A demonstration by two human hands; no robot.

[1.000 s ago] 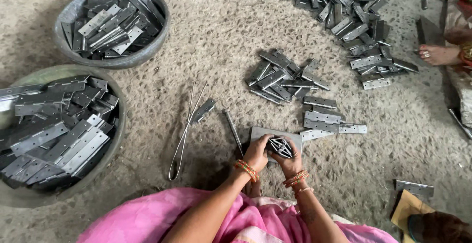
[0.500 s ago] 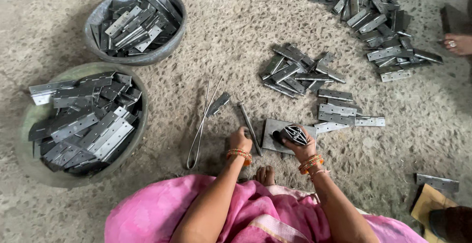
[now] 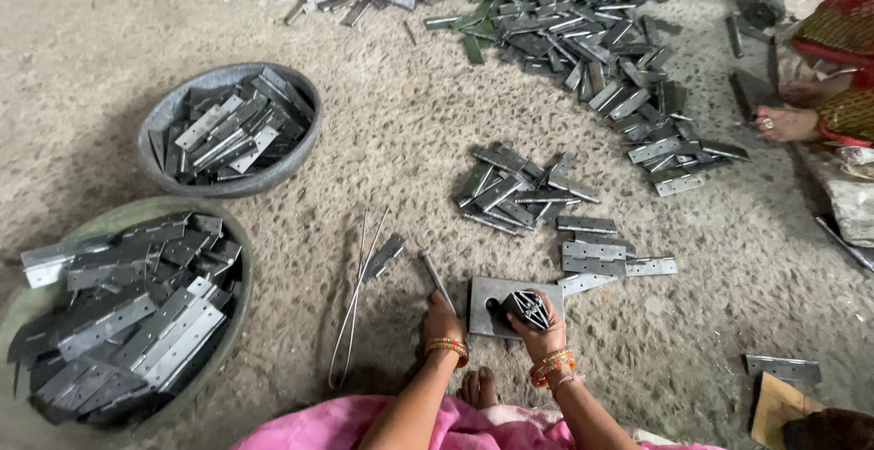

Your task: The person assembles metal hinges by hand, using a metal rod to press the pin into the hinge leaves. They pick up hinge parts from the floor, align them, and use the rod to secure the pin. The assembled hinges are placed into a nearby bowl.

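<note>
The right hand (image 3: pixel 537 327) grips a dark metal piece (image 3: pixel 526 308) on a flat metal plate (image 3: pixel 487 303). The left hand (image 3: pixel 441 317) holds a thin rod (image 3: pixel 435 277) tight.

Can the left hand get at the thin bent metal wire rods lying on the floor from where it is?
Probably yes: the left hand rests on the floor beside the wire rods, with only bare floor between them.

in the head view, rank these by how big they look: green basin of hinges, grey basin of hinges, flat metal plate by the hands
1. green basin, though it sits nearer the camera and is cut off by the frame
2. grey basin
3. flat metal plate, clearly smallest
</note>
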